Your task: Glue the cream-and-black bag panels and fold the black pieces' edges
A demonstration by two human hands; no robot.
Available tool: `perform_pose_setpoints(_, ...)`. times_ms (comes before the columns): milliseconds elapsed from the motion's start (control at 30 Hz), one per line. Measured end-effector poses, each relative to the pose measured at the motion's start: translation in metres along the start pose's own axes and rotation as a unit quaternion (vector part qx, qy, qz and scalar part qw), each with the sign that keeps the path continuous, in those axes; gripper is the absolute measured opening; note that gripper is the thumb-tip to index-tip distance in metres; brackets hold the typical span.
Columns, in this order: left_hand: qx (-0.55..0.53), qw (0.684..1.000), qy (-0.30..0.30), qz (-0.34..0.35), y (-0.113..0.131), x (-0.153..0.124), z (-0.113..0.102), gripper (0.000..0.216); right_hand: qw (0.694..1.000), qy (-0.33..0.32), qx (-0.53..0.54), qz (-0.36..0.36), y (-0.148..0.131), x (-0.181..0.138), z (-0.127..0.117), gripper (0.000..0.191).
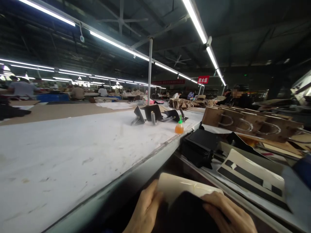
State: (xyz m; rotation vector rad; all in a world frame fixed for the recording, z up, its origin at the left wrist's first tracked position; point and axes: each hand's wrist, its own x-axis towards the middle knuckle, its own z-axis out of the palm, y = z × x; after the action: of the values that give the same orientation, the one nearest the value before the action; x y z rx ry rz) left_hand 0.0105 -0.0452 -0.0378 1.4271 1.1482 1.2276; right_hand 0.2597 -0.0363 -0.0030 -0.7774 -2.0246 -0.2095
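Between my two hands, low in the head view, is a bag panel (187,210), black on the near side with a cream face (178,184) folded behind it. My left hand (147,207) grips its left edge, fingers bent round it and slightly blurred. My right hand (228,210) is closed on the right edge, with its fingers lying over the black side. To the right of my hands, on a side table, lies a similar cream panel (257,171) with black strips. A black bag piece (199,142) lies beyond it.
A long white-topped table (73,165) stretches along the left. On it stand a small bottle of orange liquid with a green tip (179,127) and several black pieces (153,113). Brown bags with handles (250,124) stand in a row at the right. Other people work farther back.
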Motion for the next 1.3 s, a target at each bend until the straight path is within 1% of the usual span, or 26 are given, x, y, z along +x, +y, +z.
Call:
perform_pose_setpoints(33, -0.014, 1.000, -0.013, -0.021, -0.006, -0.004, 0.000, 0.046, 1.000, -0.013, 0.012, 0.006, -0.003, 0.001, 0.006, 0.009)
perform_pose_setpoints(100, -0.032, 0.998, -0.030, -0.042, -0.008, -0.010, -0.001, 0.050, 0.999, -0.020, 0.023, 0.015, -0.008, 0.001, 0.016, 0.013)
perform_pose_setpoints(233, -0.058, 0.996, -0.047, -0.042, 0.003, -0.015, -0.003, 0.055, 0.997, -0.016, 0.071, -0.005, -0.018, 0.001, 0.029, 0.029)
perform_pose_setpoints(300, -0.061, 0.996, -0.056, -0.042, 0.010, -0.018, -0.003, 0.056, 0.996, -0.016, 0.085, -0.010, -0.022, 0.002, 0.031, 0.030)
perform_pose_setpoints(367, -0.063, 0.995, -0.066, -0.044, 0.016, -0.020, -0.004, 0.053, 0.998, -0.002, 0.062, -0.001, -0.025, 0.003, 0.031, 0.029)
perform_pose_setpoints(467, -0.066, 0.993, -0.091, -0.028, 0.024, -0.022, -0.005, 0.047, 0.999, 0.019, 0.022, 0.016, -0.028, 0.005, 0.031, 0.027)
perform_pose_setpoints(600, -0.075, 0.991, -0.111, 0.001, 0.030, -0.024, -0.006, 0.048, 0.999, 0.023, 0.000, 0.043, -0.031, 0.010, 0.031, 0.022)
perform_pose_setpoints(733, -0.045, 0.992, -0.120, 0.014, 0.031, -0.025, -0.009, 0.046, 0.999, 0.025, 0.018, 0.044, -0.034, 0.014, 0.032, 0.021)
perform_pose_setpoints(833, -0.021, 0.991, -0.131, 0.021, 0.034, -0.026, -0.012, 0.046, 0.998, 0.019, 0.028, 0.052, -0.033, 0.011, 0.034, 0.019)
perform_pose_setpoints(933, -0.039, 0.989, -0.141, 0.032, 0.037, -0.027, -0.012, 0.048, 0.997, 0.019, 0.035, 0.069, -0.029, 0.005, 0.037, 0.018)
perform_pose_setpoints(1067, -0.060, 0.986, -0.147, 0.041, 0.039, -0.026, -0.011, 0.049, 0.997, 0.012, 0.042, 0.067, -0.022, 0.000, 0.039, 0.017)
perform_pose_setpoints(1233, -0.042, 0.982, -0.159, 0.090, 0.036, -0.026, -0.012, 0.051, 0.998, 0.001, 0.036, 0.058, -0.019, 0.001, 0.037, 0.017)
perform_pose_setpoints(1300, -0.041, 0.982, -0.162, 0.091, 0.035, -0.026, -0.012, 0.050, 0.998, 0.004, 0.028, 0.054, -0.021, 0.004, 0.036, 0.018)
